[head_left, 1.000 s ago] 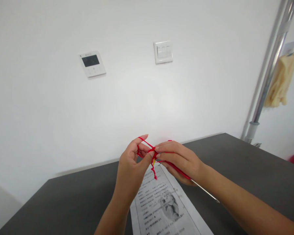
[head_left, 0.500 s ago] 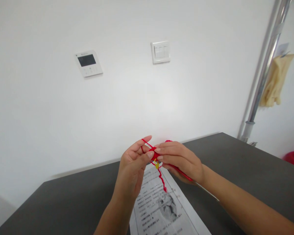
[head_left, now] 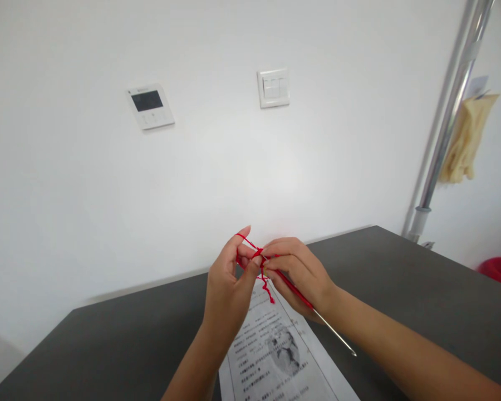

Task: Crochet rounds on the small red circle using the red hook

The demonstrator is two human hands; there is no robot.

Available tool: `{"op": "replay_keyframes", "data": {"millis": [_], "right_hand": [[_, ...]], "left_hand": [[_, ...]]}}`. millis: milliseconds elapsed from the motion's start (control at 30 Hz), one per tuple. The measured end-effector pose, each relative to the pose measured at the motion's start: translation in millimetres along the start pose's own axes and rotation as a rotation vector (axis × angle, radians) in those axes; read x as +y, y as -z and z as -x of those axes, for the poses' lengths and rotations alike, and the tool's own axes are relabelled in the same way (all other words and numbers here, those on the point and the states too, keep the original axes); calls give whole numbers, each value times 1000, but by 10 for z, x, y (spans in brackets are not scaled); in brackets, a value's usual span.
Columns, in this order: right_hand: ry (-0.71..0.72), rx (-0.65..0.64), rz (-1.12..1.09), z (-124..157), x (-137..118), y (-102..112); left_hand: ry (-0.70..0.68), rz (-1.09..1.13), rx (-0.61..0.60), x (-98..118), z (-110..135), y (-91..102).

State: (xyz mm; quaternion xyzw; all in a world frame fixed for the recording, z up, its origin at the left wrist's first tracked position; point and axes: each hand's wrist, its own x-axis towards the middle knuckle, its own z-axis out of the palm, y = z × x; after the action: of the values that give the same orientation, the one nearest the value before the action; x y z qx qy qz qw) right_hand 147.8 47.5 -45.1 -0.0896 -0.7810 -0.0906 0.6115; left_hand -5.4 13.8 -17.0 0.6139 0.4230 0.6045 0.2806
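Observation:
My right hand (head_left: 303, 273) grips a crochet hook (head_left: 294, 289) with a red handle; its bare metal end points down and right past the palm. Between the fingertips of both hands is a small piece of red crochet work (head_left: 258, 254). My left hand (head_left: 229, 278) pinches that piece between thumb and fingers, its index finger raised with red yarn (head_left: 246, 239) looped over it. A wavy red yarn tail (head_left: 268, 291) dangles below the fingers. The hook's working tip is mostly hidden at the fingertips.
Under the hands, a printed sheet (head_left: 271, 356) with a dark picture lies on the dark grey table (head_left: 129, 334). The white wall behind carries a switch (head_left: 273, 88) and a panel (head_left: 151, 107). At right are a metal pole (head_left: 446, 122), hanging yellow gloves (head_left: 470, 136) and a red basin (head_left: 499, 271).
The right hand has turned the hook, so its metal end now shows beyond the palm. The yellow piece under the work is now almost hidden, and the yarn tail hangs higher and further left.

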Motion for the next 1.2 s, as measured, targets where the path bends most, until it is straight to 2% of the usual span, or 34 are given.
{"op": "replay_keyframes", "data": {"millis": [133,267,433,567,800,833,900,967,1033,1100,1200], "right_hand": [[4,-58,-25,-79,4,70],[-45,-119,-92,-111,1,127],[-42,-202,10,-114,-16,155],[-97,-260,36,-117,2,170],[-175,-366,-30,-143,-24,240],[-239,-365,-69,-147,-26,247],[-471,-313,-204,-150,-12,246],[-743,-211,-415,-141,20,225],[-904,-92,-643,-125,53,191],[-918,-22,-774,-107,74,162],[-790,8,-760,-80,93,146]], "left_hand": [[-112,-266,-32,-2,-55,92],[-205,-436,-18,-32,-121,157],[-311,-554,-23,-129,-166,153],[-344,-537,-33,-231,-200,111],[-241,-418,-37,-340,-264,103],[-211,-399,-38,-335,-266,113],[-122,-336,-62,-309,-270,144],[-5,-235,-124,-265,-274,190],[90,-132,-198,-217,-278,238],[177,1,-262,-174,-278,277],[316,236,-333,-128,-266,299]]}}
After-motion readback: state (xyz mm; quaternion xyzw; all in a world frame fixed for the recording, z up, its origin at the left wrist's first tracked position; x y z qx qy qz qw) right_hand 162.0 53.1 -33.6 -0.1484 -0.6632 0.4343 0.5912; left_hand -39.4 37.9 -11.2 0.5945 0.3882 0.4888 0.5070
